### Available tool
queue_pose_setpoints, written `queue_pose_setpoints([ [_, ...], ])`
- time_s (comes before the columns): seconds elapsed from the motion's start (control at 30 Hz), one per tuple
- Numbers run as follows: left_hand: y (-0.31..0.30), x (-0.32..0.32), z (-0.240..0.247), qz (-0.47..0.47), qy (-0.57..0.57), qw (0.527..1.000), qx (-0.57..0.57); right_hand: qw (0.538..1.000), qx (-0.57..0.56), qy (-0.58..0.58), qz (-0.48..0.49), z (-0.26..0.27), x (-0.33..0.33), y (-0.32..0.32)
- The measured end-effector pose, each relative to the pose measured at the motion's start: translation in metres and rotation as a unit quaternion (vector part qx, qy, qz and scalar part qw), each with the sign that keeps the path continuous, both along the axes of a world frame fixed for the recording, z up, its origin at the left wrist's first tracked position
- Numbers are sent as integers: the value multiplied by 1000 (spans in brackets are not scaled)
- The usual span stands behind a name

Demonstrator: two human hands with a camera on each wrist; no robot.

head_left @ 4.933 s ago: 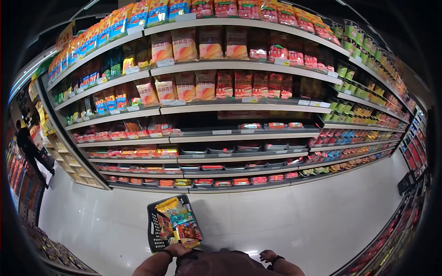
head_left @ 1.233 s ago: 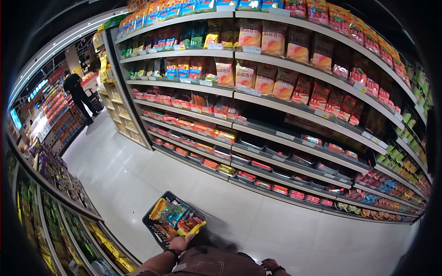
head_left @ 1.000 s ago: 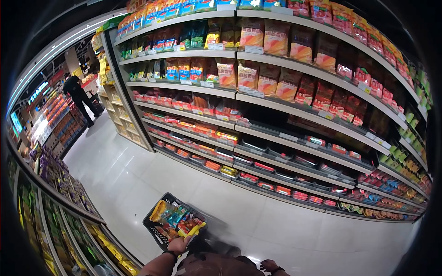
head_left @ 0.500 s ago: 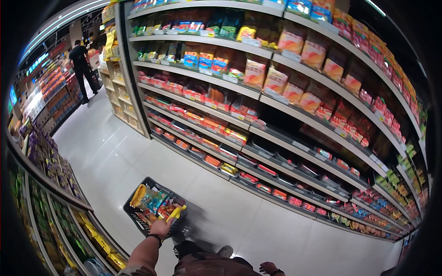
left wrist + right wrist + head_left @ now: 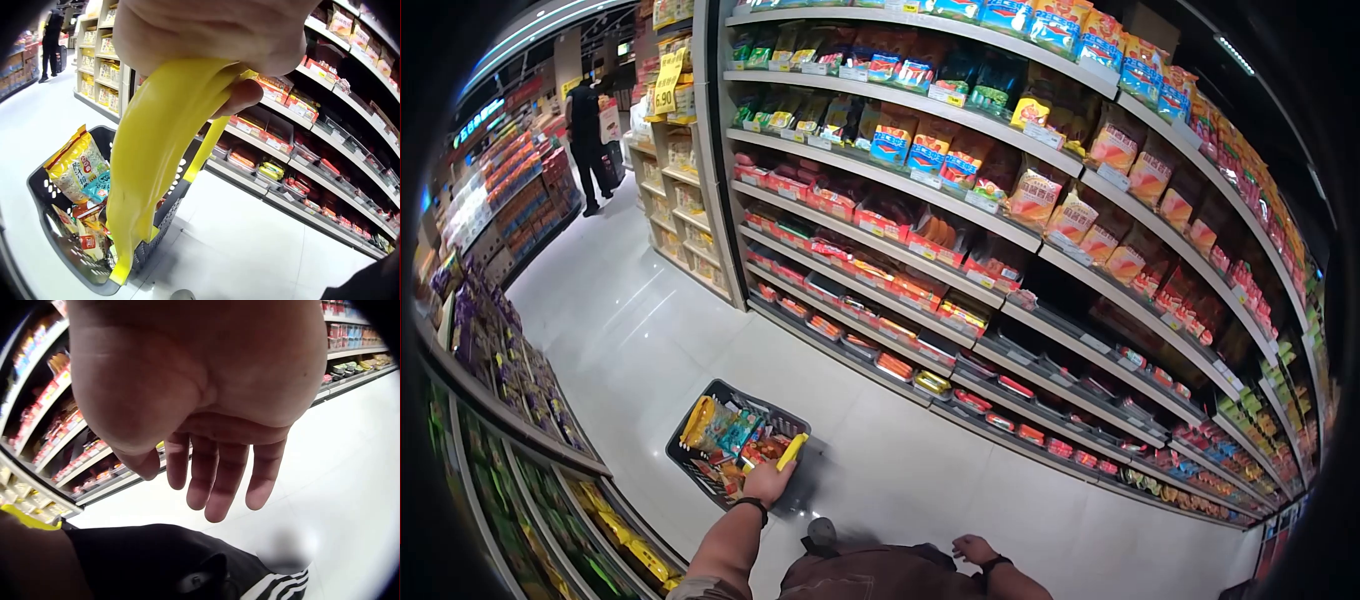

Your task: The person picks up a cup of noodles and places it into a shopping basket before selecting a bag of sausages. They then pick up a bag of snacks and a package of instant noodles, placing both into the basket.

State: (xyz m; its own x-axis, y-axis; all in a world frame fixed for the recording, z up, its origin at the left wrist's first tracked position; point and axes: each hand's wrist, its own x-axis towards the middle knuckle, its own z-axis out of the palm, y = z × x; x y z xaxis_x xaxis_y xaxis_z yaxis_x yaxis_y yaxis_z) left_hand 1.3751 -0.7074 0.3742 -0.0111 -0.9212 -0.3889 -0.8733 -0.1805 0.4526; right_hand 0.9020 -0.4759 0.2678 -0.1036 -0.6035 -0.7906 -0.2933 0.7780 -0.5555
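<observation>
My left hand [image 5: 768, 482] grips the yellow handle [image 5: 150, 137] of a dark grey shopping basket [image 5: 164, 226], fingers and thumb curled round it. The basket hangs at my left front, its perforated walls holding several packets. Among them are a yellow bag [image 5: 78, 162] with a clear window and a teal packet [image 5: 99, 186]. On the other side of my body, my right hand [image 5: 975, 549] hangs low and holds nothing. Its fingers [image 5: 230, 484] point down, loosely bent, in the right wrist view, above the pale floor.
A long curved-looking shelf unit [image 5: 960, 205] with packaged sausages runs along the right. Light wooden shelves [image 5: 690, 215] stand at its far end. Lower left is another rack [image 5: 590, 535] of packets. A person in dark clothes [image 5: 586, 140] stands farther down the aisle.
The head view has turned left from facing the shelves, which slide rightward, and now looks along the aisle. My left hand keeps its grip on the basket handle; the right hand stays low.
</observation>
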Motion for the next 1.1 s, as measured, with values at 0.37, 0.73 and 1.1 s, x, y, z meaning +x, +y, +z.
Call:
queue_pose_setpoints([
  [0.37, -64, 74, -12, 56, -6, 998, -14, 999, 13, 26, -19, 13, 50, -10],
  [0.73, -139, 91, -47, 132, 131, 982, 42, 987, 153, 52, -10, 12, 32, -15],
  [1.1, -74, 59, -20, 8, -30, 999, -30, 993, 29, 19, 109, -10, 14, -162],
])
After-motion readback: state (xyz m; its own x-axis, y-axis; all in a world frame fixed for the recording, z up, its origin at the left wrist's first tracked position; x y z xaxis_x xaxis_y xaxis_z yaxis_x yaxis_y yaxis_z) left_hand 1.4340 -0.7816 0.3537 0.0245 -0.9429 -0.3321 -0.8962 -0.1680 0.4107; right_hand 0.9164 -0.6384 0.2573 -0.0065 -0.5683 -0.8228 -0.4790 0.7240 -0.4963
